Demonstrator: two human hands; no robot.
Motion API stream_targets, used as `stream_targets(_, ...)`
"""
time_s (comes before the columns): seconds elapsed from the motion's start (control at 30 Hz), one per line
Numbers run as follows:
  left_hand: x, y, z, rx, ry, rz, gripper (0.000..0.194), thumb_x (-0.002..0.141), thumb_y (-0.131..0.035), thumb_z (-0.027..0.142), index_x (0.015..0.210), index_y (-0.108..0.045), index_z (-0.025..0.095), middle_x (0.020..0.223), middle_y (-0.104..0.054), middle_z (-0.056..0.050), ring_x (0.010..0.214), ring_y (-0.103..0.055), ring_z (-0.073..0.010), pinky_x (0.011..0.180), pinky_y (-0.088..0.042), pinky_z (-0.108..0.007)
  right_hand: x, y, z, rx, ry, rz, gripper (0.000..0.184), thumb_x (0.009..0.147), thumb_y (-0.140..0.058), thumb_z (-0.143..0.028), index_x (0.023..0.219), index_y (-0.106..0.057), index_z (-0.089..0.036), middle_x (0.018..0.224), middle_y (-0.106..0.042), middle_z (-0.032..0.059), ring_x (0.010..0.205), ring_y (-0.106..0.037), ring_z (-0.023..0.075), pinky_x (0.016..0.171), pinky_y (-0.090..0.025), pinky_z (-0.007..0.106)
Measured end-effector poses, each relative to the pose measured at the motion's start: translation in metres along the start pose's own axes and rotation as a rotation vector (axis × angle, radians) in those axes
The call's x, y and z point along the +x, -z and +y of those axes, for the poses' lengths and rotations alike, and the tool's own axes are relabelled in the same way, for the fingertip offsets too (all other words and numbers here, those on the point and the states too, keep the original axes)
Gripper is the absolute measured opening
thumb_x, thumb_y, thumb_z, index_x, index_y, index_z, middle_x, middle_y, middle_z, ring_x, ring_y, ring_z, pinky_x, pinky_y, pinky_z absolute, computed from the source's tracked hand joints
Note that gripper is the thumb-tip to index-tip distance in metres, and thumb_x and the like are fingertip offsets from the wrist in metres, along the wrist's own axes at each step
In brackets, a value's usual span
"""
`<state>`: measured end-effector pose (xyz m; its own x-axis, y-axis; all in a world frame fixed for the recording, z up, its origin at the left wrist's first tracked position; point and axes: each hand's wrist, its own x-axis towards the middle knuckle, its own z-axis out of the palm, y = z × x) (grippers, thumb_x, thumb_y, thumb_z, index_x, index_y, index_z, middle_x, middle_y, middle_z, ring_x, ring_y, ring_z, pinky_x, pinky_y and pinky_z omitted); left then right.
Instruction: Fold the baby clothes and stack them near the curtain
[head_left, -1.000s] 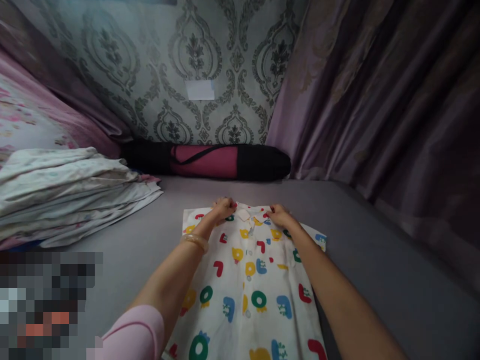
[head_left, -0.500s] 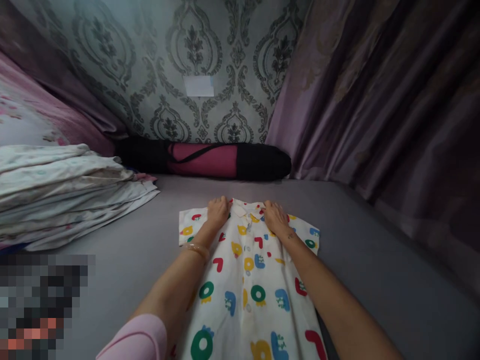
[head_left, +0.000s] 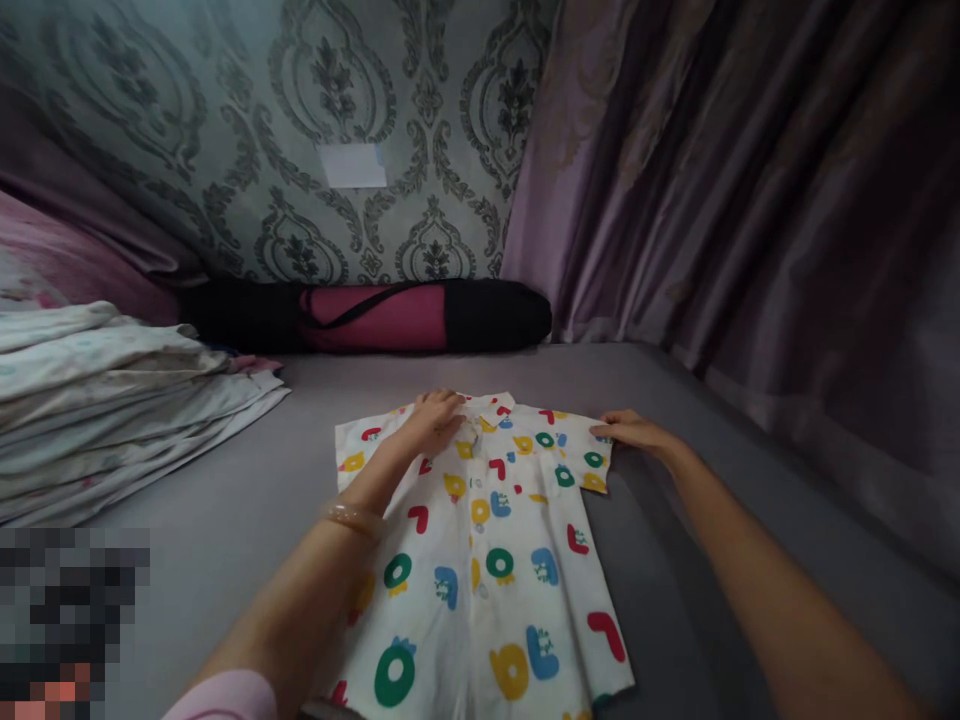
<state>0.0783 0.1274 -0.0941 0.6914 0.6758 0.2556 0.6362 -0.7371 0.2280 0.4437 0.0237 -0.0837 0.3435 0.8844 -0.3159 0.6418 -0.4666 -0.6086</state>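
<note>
A white short-sleeved shirt (head_left: 525, 600) with a print of coloured letters lies face up and spread out on the grey sheet. My left hand (head_left: 439, 418) rests on it beside the collar, fingers stretched out over the cloth. At the end of the sleeve on the right, my right hand (head_left: 634, 430) pinches the fabric between thumb and fingers. A bangle (head_left: 352, 518) circles my left wrist. The shirt's lower left part is partly hidden behind my left forearm.
A pile of light folded cloth (head_left: 112, 400) lies on the left. Against the patterned wall (head_left: 420, 120) rests a long black and dark pink bag (head_left: 375, 318). Purple curtains (head_left: 720, 200) hang on the right. The grey sheet (head_left: 247, 470) extends around the shirt.
My right hand has moved from the shirt's shoulder by the collar outward to the sleeve end. My left hand remains near the collar, its fingers now flatter. The view has shifted right.
</note>
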Motion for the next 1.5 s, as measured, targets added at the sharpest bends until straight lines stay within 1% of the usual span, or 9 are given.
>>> stream_targets(0.17, 0.023, -0.006, 0.052, -0.051, -0.250, -0.249, 0.036, 0.088, -0.046, 0.028, 0.122, -0.051, 0.017, 0.124, -0.058, -0.012, 0.119, -0.050, -0.0249, 0.102, -0.037, -0.039, -0.015, -0.024, -0.005, 0.136, -0.034, 0.269, 0.016, 0.081, -0.056, -0.021, 0.091, -0.063, -0.012, 0.081, -0.069, 0.0095, 0.072, -0.064, 0.0177, 0.057, -0.045, 0.022)
stream_targets(0.37, 0.011, -0.041, 0.093, 0.024, -0.063, -0.199, 0.057, 0.095, -0.032, 0.049, 0.137, -0.040, 0.010, 0.147, -0.035, -0.019, 0.138, -0.027, -0.0308, 0.112, -0.019, -0.050, -0.033, -0.057, -0.022, -0.080, 0.001, 0.502, 0.032, 0.094, -0.036, -0.026, 0.119, -0.052, -0.014, 0.101, -0.066, 0.0147, 0.092, -0.063, 0.0224, 0.070, -0.043, 0.027)
stream_targets(0.63, -0.001, -0.049, 0.086, -0.014, -0.068, -0.126, 0.059, 0.095, -0.028, 0.052, 0.139, -0.040, 0.014, 0.149, -0.033, -0.016, 0.139, -0.026, -0.0272, 0.114, -0.016, -0.049, -0.048, -0.060, -0.022, -0.574, 0.072, 0.427, 0.035, 0.099, -0.022, -0.028, 0.117, -0.049, -0.016, 0.104, -0.064, 0.0149, 0.089, -0.064, 0.0234, 0.075, -0.042, 0.032)
stream_targets(0.83, -0.001, -0.050, 0.083, -0.118, -0.097, -0.032, 0.050, 0.093, -0.038, 0.048, 0.131, -0.046, 0.016, 0.143, -0.042, -0.016, 0.136, -0.033, -0.0256, 0.113, -0.019, -0.048, -0.042, -0.061, -0.019, -0.511, -0.035, 0.514, 0.034, 0.095, -0.035, -0.033, 0.110, -0.057, -0.012, 0.097, -0.067, 0.0191, 0.092, -0.065, 0.0280, 0.077, -0.045, 0.036)
stream_targets(0.97, -0.009, -0.031, 0.078, -0.204, -0.104, -0.049, 0.050, 0.091, -0.044, 0.043, 0.130, -0.046, 0.012, 0.142, -0.041, -0.020, 0.134, -0.036, -0.0272, 0.111, -0.028, -0.044, -0.042, -0.049, -0.010, -0.289, 0.018, 0.484, 0.035, 0.091, -0.045, -0.038, 0.107, -0.060, -0.011, 0.098, -0.068, 0.0183, 0.092, -0.065, 0.0256, 0.075, -0.046, 0.031)
stream_targets(1.13, -0.080, 0.030, 0.052, -0.325, 0.005, -0.047, 0.055, 0.093, -0.039, 0.048, 0.137, -0.039, 0.016, 0.144, -0.037, -0.017, 0.133, -0.038, -0.0260, 0.108, -0.033, -0.041, -0.071, -0.032, 0.017, -0.047, 0.116, 0.604, 0.036, 0.084, -0.050, -0.036, 0.108, -0.059, -0.011, 0.098, -0.067, 0.0158, 0.081, -0.065, 0.0215, 0.069, -0.048, 0.030)
stream_targets(1.27, -0.172, 0.072, 0.038, -0.334, 0.181, -0.045, 0.055, 0.090, -0.044, 0.052, 0.137, -0.038, 0.025, 0.142, -0.041, -0.011, 0.128, -0.042, -0.0273, 0.103, -0.039, -0.042, -0.128, -0.039, 0.032, -0.015, 0.222, 0.448, 0.030, 0.080, -0.050, -0.036, 0.099, -0.059, -0.015, 0.086, -0.067, 0.0105, 0.072, -0.064, 0.0205, 0.067, -0.050, 0.032)
stream_targets(1.37, -0.228, 0.081, 0.043, -0.344, 0.304, -0.052, 0.057, 0.087, -0.050, 0.052, 0.137, -0.038, 0.029, 0.139, -0.044, -0.008, 0.122, -0.048, -0.0270, 0.099, -0.044, -0.040, -0.171, -0.059, 0.020, -0.077, 0.376, 0.353, 0.029, 0.082, -0.049, -0.038, 0.100, -0.059, -0.018, 0.092, -0.067, 0.0093, 0.081, -0.064, 0.0212, 0.073, -0.052, 0.034)
stream_targets(1.5, -0.275, 0.073, 0.064, -0.427, 0.506, -0.004, 0.058, 0.084, -0.054, 0.052, 0.134, -0.042, 0.027, 0.125, -0.055, -0.008, 0.112, -0.055, -0.0245, 0.094, -0.047, -0.039, -0.206, -0.091, -0.011, -0.169, 0.685, 0.192, 0.036, 0.088, -0.044, -0.036, 0.118, -0.054, -0.020, 0.126, -0.056, 0.0108, 0.117, -0.052, 0.0229, 0.100, -0.042, 0.039)
